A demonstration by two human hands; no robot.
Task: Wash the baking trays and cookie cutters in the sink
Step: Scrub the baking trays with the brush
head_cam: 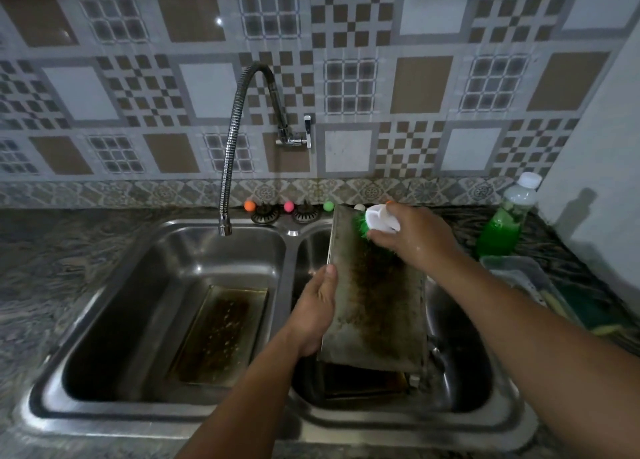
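I am scrubbing the tray [374,306] that stands tilted over the right basin of the sink [104,320]. A wide brown band of burnt grease runs down its middle, so I judge the step is far from finished. To do it well I would press the brush [372,224] flat, so all bristles meet the metal, and work in short strokes from the top of the tray down along the stain, while the other hand keeps the tray from sliding. The tap [225,228] hangs over the left basin and gives no water that I can see; a rinse will probably be needed later.

My right hand [415,240] is closed around the white handle of the brush, at the top corner of the tray. My left hand [317,308] holds the left edge of the tray, thumb on the front; the fingers are hidden behind.

A second tray [216,334], also stained, lies flat in the left basin. The soap bottle [507,219] stands on the counter [52,250], right of the sink. I see no cookie cutters
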